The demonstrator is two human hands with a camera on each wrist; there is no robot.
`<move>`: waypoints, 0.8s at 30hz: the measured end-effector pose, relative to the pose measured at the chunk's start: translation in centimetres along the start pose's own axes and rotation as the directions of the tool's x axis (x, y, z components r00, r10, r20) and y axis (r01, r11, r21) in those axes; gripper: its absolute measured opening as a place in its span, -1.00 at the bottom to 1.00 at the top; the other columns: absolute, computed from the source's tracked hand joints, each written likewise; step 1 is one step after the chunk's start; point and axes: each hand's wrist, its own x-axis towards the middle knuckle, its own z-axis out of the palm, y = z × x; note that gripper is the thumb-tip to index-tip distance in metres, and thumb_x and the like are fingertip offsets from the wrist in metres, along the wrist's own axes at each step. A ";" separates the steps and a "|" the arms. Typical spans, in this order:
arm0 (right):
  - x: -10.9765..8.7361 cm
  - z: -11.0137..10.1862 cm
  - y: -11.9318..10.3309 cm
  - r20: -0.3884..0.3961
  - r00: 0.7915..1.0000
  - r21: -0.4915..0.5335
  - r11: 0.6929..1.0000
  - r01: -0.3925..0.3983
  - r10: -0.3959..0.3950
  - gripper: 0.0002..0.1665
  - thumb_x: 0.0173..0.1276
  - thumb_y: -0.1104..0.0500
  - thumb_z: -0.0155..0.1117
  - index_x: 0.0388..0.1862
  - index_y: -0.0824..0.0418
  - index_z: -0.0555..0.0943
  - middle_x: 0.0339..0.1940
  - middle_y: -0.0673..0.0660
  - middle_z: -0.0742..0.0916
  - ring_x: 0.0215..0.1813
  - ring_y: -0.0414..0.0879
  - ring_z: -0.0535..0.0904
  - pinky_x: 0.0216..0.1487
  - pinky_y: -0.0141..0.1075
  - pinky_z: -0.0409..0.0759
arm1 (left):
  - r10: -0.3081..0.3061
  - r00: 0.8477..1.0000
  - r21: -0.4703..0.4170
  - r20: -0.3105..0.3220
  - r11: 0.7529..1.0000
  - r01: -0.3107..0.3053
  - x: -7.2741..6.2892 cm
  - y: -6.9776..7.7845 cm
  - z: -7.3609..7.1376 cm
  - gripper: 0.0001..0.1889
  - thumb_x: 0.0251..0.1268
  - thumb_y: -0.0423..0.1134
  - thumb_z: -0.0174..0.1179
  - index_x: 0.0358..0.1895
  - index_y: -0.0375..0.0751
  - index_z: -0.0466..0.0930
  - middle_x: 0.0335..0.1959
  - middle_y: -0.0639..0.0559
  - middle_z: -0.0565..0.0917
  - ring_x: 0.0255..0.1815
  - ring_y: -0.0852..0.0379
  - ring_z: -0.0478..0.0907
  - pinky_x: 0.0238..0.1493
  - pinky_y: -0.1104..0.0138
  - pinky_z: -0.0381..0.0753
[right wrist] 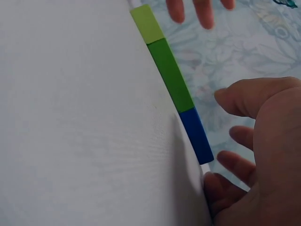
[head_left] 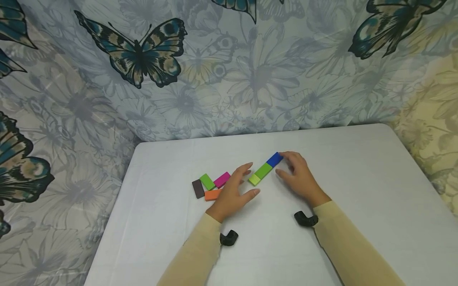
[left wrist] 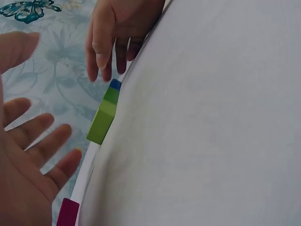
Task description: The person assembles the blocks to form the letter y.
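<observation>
A diagonal row of blocks lies end to end on the table: a light green block (head_left: 254, 180), a green block (head_left: 263, 171) and a blue block (head_left: 274, 159). My right hand (head_left: 299, 176) is beside the blue end with fingers relaxed; in the right wrist view its fingertips are close to the blue block (right wrist: 196, 136) without gripping it. Between the row and a loose cluster is my left hand (head_left: 230, 195), fingers spread and holding nothing. It partly hides a magenta block (head_left: 222, 179) and an orange block (head_left: 212, 194).
Left of my left hand are another green block (head_left: 207, 182) and a dark brown block (head_left: 198, 188), close to the magenta and orange ones. A white cloth covers the table (head_left: 161, 238). Butterfly-patterned fabric (head_left: 214, 99) hangs behind it.
</observation>
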 end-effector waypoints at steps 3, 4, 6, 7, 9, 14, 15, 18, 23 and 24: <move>-0.3 0.1 -0.2 0.006 1.000 0.001 1.000 0.027 -0.027 -0.29 0.47 0.29 0.47 0.54 0.35 0.49 0.53 0.38 0.46 0.57 0.36 0.28 0.42 0.29 0.44 | 0.037 0.996 -0.071 -0.076 0.997 -0.043 0.1 0.1 -0.4 -0.20 0.53 -0.23 0.40 0.72 0.01 0.22 0.64 -0.11 0.38 0.59 -0.08 0.38 0.43 -0.02 0.49; -0.4 0.1 -0.3 0.012 0.999 0.003 0.999 0.032 -0.032 -0.28 0.47 0.28 0.47 0.55 0.34 0.48 0.55 0.37 0.45 0.59 0.36 0.26 0.42 0.28 0.43 | 0.044 0.994 -0.074 -0.096 0.996 -0.051 0.1 0.1 -0.6 -0.21 0.53 -0.26 0.40 0.71 0.01 0.23 0.63 -0.11 0.39 0.58 -0.09 0.39 0.41 -0.04 0.50; -0.6 0.1 -0.5 0.032 0.999 0.002 0.999 0.039 -0.039 -0.26 0.48 0.24 0.48 0.57 0.32 0.47 0.60 0.35 0.42 0.62 0.37 0.20 0.43 0.30 0.41 | 0.056 0.990 -0.077 -0.129 0.995 -0.066 0.1 0.0 -1.0 -0.20 0.50 -0.30 0.41 0.70 0.01 0.25 0.61 -0.12 0.42 0.56 -0.12 0.41 0.38 -0.08 0.51; -0.7 0.1 -0.7 0.044 0.998 0.005 0.999 0.041 -0.042 -0.25 0.48 0.22 0.48 0.59 0.31 0.46 0.62 0.34 0.39 0.64 0.37 0.17 0.44 0.32 0.39 | 0.054 0.989 -0.067 -0.141 0.996 -0.064 0.1 -0.1 -1.2 -0.20 0.49 -0.30 0.41 0.70 0.02 0.25 0.60 -0.11 0.43 0.55 -0.10 0.42 0.36 -0.09 0.51; -0.9 0.1 -0.7 0.070 0.996 0.015 0.999 0.045 -0.046 -0.22 0.49 0.19 0.48 0.61 0.27 0.44 0.68 0.29 0.34 0.68 0.33 0.10 0.48 0.31 0.35 | 0.056 0.985 -0.039 -0.160 0.997 -0.063 0.1 -0.3 -1.6 -0.19 0.48 -0.32 0.42 0.70 0.02 0.25 0.58 -0.11 0.45 0.54 -0.06 0.43 0.34 -0.10 0.53; -1.4 0.3 -0.8 0.138 0.987 0.027 0.996 0.081 -0.084 -0.19 0.51 0.13 0.48 0.65 0.17 0.41 0.76 0.16 0.27 0.74 0.22 0.01 0.52 0.29 0.28 | 0.050 0.978 0.004 -0.202 0.999 -0.050 0.1 -1.0 -2.9 -0.20 0.45 -0.35 0.43 0.68 -0.06 0.29 0.53 -0.08 0.51 0.51 -0.07 0.46 0.32 -0.11 0.56; -1.6 0.4 -0.9 0.151 0.984 0.022 0.995 0.092 -0.095 -0.19 0.51 0.11 0.48 0.66 0.16 0.41 0.76 0.15 0.26 0.74 0.21 0.01 0.53 0.30 0.26 | 0.045 0.976 0.006 -0.214 0.999 -0.044 0.1 -1.2 -3.2 -0.22 0.45 -0.36 0.42 0.67 -0.08 0.30 0.52 -0.06 0.52 0.50 -0.08 0.47 0.32 -0.10 0.57; -2.0 0.6 -1.1 0.188 0.975 0.015 0.993 0.116 -0.117 -0.17 0.52 0.08 0.48 0.67 0.14 0.40 0.77 0.13 0.26 0.75 0.21 0.00 0.57 0.34 0.16 | 0.032 0.966 0.004 -0.258 0.999 -0.032 0.0 -1.8 -4.1 -0.27 0.49 -0.36 0.38 0.65 -0.10 0.33 0.47 -0.06 0.56 0.45 -0.15 0.52 0.32 -0.10 0.56; -2.6 0.8 -1.5 0.229 0.963 -0.002 0.989 0.149 -0.145 -0.16 0.52 0.04 0.49 0.68 0.13 0.39 0.76 0.11 0.29 0.75 0.23 0.01 0.59 0.39 0.04 | 0.008 0.951 -0.020 -0.310 1.000 -0.015 -0.4 -2.7 -5.2 -0.34 0.57 -0.36 0.29 0.65 -0.09 0.33 0.44 -0.12 0.59 0.39 -0.21 0.56 0.30 -0.11 0.51; -2.7 0.9 -1.5 0.235 0.960 -0.006 0.988 0.156 -0.150 -0.15 0.52 0.04 0.49 0.68 0.14 0.39 0.76 0.11 0.29 0.75 0.24 0.01 0.59 0.39 0.04 | 0.001 0.949 -0.023 -0.315 1.000 -0.008 -0.4 -2.8 -5.4 -0.35 0.58 -0.35 0.28 0.65 -0.09 0.33 0.44 -0.13 0.59 0.38 -0.20 0.56 0.30 -0.11 0.50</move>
